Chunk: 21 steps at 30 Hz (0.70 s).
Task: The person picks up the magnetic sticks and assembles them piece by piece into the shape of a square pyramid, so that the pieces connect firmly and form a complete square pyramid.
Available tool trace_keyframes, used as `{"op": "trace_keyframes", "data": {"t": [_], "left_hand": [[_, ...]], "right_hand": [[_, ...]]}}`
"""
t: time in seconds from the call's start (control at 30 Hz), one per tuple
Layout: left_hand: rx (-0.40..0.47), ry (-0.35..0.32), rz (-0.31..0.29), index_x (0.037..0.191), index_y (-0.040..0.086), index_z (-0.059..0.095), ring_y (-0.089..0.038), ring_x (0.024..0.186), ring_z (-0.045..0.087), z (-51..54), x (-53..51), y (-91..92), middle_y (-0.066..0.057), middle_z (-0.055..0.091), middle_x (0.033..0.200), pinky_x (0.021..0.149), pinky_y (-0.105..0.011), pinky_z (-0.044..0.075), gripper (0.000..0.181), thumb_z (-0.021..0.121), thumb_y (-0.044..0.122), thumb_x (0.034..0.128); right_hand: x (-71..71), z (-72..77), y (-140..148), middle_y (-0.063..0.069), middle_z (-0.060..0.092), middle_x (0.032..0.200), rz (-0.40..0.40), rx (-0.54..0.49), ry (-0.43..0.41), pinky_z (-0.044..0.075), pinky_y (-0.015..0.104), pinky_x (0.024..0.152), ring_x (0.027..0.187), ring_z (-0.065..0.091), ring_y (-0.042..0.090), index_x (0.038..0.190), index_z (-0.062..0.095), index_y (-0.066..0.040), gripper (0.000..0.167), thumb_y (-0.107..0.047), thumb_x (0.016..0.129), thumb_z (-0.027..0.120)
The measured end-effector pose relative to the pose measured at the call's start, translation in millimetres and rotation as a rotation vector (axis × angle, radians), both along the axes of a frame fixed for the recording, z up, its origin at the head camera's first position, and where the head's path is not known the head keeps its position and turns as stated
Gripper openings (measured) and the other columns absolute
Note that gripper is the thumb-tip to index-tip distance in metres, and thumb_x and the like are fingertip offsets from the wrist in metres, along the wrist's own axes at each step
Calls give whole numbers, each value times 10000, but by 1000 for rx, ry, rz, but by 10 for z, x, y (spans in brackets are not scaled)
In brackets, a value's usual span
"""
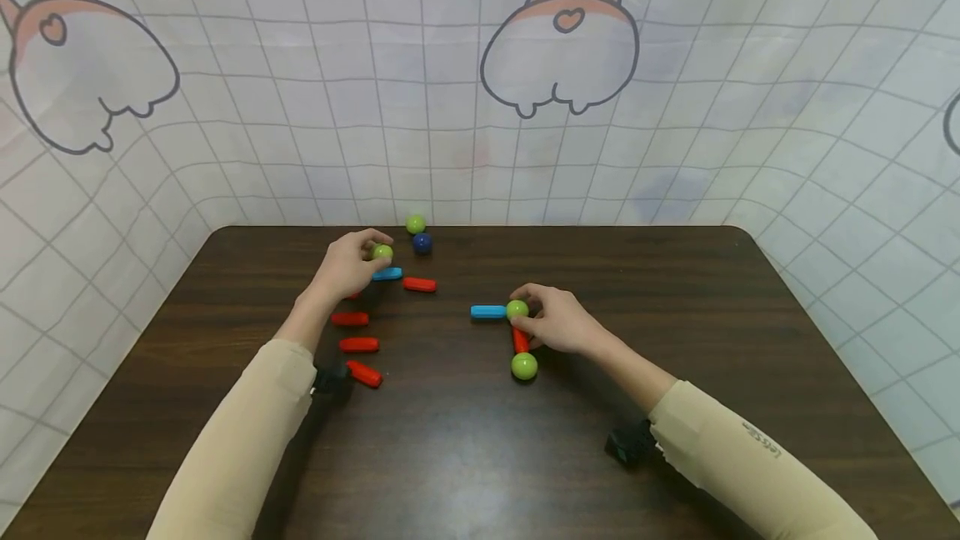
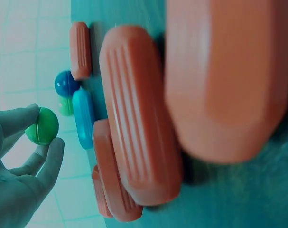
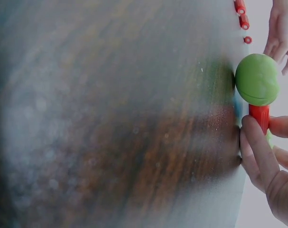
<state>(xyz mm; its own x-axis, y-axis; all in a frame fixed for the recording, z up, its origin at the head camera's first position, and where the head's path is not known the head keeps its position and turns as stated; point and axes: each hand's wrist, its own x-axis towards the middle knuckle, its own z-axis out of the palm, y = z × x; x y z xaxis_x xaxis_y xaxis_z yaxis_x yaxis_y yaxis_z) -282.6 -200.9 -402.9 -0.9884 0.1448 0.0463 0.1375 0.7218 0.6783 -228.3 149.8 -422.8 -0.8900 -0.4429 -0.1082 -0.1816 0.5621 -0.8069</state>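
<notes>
Left grip (image 1: 347,263) pinches a seamed green ball (image 1: 383,252); right grip (image 1: 557,319) curls round a smooth green sphere (image 1: 517,311) adjoining a red rod (image 1: 521,342).

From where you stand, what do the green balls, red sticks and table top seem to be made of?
Green balls: probably smooth plastic; a seam-like line shows on one up close.
Red sticks: likely hard molded plastic, slightly shiny, judging by crisp lengthwise grooves.
Table top: wood or wood-look laminate; dark streaked grain and a soft reflection show.
</notes>
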Motion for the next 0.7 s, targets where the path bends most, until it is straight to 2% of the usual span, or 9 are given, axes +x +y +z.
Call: {"op": "trace_keyframes", "data": {"t": [0.33, 0.7], "left_hand": [[38, 32, -75, 1308, 96, 663, -379, 1207, 577, 22, 209, 187, -170, 596, 1322, 974, -551, 487, 310, 691, 132, 1002], [86, 25, -132, 1323, 85, 666, -359, 1210, 581, -18, 354, 340, -117, 618, 1349, 957, -524, 505, 332, 698, 153, 1000]], "right_hand": [[-6, -29, 6, 220, 604, 1247, 10, -10, 11, 608, 341, 653, 724, 726, 197, 1376, 568, 6, 403, -105, 1005, 676], [-15, -36, 2, 220, 603, 1247, 12, -14, 18, 608, 340, 646, 722, 725, 190, 1379, 566, 20, 403, -97, 1007, 670]]}}
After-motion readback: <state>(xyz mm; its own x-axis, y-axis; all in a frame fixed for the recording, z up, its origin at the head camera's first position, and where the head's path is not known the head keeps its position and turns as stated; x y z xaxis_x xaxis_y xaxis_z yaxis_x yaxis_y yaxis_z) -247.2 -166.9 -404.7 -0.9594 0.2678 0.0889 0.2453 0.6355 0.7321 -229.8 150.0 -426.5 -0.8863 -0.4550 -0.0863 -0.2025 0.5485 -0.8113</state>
